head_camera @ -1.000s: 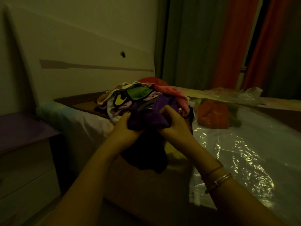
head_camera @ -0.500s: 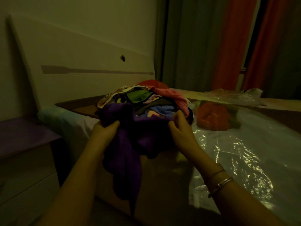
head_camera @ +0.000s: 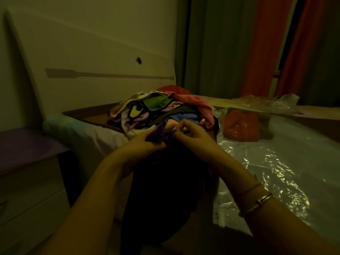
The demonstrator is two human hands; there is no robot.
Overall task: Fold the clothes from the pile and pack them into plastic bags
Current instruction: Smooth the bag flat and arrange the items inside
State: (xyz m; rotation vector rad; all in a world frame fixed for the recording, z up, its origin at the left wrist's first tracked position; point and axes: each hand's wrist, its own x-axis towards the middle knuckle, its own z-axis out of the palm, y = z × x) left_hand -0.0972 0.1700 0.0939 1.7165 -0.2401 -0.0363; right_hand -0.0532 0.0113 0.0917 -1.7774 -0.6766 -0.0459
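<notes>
In the middle of the dim room, just in front of the pile of clothes (head_camera: 163, 111), the two hands met on a purple garment (head_camera: 161, 137). The left hand (head_camera: 139, 150) gripped its bunched top edge with curled fingers, and the right hand (head_camera: 195, 137) pinched the same edge just beside it, so the hands were close together, nearly touching. The rest of the garment hung down between the forearms as a dark mass whose shape could not be made out. The pile sat on the bed (head_camera: 95, 137), toward its far left corner near the headboard (head_camera: 92, 57), with green, pink, blue and red pieces mixed on top. To the right of the pile lay a plastic bag (head_camera: 242, 126) holding something orange-red, and nearer, a wide sheet of clear plastic (head_camera: 276, 162) spread shiny over the bed. More crumpled plastic (head_camera: 266, 103) lay at the far right edge. A bangle (head_camera: 257, 203) and a thin band circled the right wrist. At the left stood a nightstand (head_camera: 27, 181) with drawers, and curtains (head_camera: 266, 43) hung at the far right.
</notes>
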